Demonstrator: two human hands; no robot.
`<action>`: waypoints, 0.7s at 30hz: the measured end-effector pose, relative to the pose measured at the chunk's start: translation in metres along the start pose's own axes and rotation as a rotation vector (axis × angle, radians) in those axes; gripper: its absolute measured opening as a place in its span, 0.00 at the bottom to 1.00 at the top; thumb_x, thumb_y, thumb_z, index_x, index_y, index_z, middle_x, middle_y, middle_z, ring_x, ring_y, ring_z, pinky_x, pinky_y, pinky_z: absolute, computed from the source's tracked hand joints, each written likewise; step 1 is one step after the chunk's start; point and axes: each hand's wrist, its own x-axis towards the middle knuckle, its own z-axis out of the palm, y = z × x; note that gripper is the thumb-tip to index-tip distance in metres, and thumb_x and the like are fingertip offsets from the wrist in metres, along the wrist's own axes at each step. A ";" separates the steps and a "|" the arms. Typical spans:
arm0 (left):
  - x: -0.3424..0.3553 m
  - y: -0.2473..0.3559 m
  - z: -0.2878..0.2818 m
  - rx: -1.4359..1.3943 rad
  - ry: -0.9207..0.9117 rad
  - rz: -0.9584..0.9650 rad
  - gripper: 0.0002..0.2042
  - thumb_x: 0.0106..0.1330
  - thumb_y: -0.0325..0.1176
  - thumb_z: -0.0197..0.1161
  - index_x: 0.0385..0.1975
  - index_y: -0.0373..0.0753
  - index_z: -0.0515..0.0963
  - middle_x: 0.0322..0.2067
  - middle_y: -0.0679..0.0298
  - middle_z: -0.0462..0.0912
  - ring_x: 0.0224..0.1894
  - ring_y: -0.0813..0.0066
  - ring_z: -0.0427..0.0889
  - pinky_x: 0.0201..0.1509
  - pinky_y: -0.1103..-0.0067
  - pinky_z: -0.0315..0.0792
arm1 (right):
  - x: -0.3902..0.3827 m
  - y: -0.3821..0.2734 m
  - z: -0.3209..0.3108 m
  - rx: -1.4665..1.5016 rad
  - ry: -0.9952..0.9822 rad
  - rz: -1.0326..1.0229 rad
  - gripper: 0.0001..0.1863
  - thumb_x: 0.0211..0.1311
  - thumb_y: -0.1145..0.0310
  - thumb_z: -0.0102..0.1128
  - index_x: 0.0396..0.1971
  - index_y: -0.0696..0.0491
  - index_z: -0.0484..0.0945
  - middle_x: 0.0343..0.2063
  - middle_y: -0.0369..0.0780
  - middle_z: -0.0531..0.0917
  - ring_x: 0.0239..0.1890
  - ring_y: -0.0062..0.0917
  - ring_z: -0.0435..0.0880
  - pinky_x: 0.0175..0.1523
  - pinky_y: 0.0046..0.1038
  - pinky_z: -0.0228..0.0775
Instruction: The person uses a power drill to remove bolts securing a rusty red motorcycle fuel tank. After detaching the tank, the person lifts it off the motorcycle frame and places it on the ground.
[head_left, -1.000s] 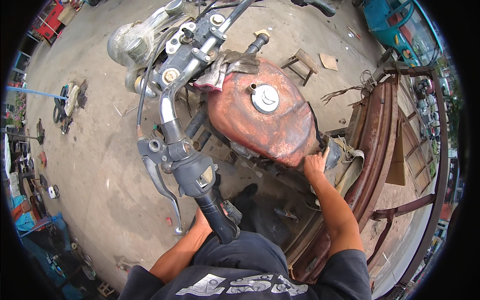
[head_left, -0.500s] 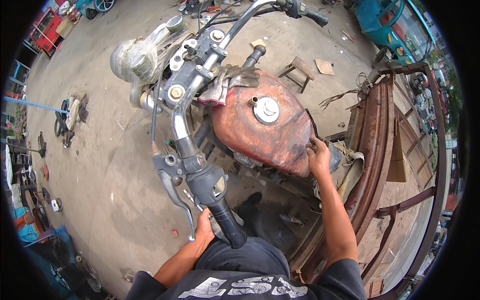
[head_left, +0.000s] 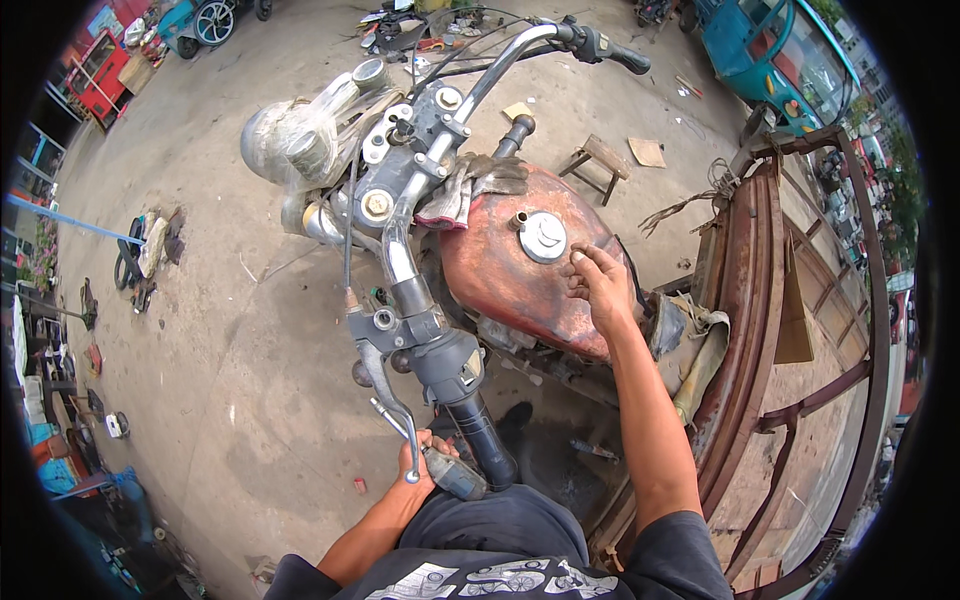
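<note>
A worn, red-brown fuel tank point(head_left: 500, 265) lies in the middle of a motorcycle, a round silver filler cap point(head_left: 543, 237) on its top. Just rearward of that cap, my right hand point(head_left: 602, 285) is over the tank with its fingers bent and apart, holding nothing I can see. Whether the fingertips touch the metal cannot be made out. Low by my waist, my left hand point(head_left: 420, 460) is closed round a grey hand tool point(head_left: 455, 474) with a slim metal rod, partly hidden behind the clutch lever point(head_left: 385, 390) and the black handlebar grip point(head_left: 482, 440).
Work gloves point(head_left: 470, 187) lie at the tank's front. Plastic wrap covers the headlight and gauges point(head_left: 290, 145). A rusty metal frame point(head_left: 745, 260) runs along the right, with a small wooden stool point(head_left: 597, 162) beyond the tank. A turquoise vehicle point(head_left: 775, 60) stands far right.
My right hand has moved from the tank's rear edge forward and inward, close to the cap. The grey tool in my left hand shows more now. The whole view has shifted slightly.
</note>
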 end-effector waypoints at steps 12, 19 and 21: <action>-0.003 0.009 -0.012 -0.058 -0.016 -0.020 0.14 0.58 0.39 0.51 0.13 0.39 0.64 0.15 0.51 0.73 0.25 0.52 0.77 0.46 0.64 0.73 | 0.021 -0.026 0.034 0.197 -0.012 -0.022 0.12 0.61 0.72 0.54 0.43 0.59 0.77 0.24 0.41 0.82 0.19 0.17 0.77 0.22 0.19 0.71; 0.002 0.008 -0.024 -0.102 -0.029 -0.034 0.14 0.60 0.41 0.53 0.15 0.43 0.66 0.15 0.53 0.76 0.24 0.48 0.78 0.34 0.59 0.74 | 0.047 -0.029 0.050 -0.298 0.037 -0.227 0.10 0.61 0.68 0.60 0.39 0.57 0.75 0.27 0.39 0.81 0.23 0.19 0.78 0.24 0.21 0.72; -0.001 0.010 -0.021 -0.086 -0.011 -0.032 0.14 0.61 0.41 0.52 0.15 0.43 0.66 0.15 0.53 0.76 0.24 0.48 0.78 0.34 0.59 0.74 | 0.054 -0.027 0.060 -0.574 0.074 -0.438 0.13 0.59 0.68 0.62 0.40 0.59 0.75 0.27 0.39 0.81 0.24 0.21 0.79 0.26 0.23 0.73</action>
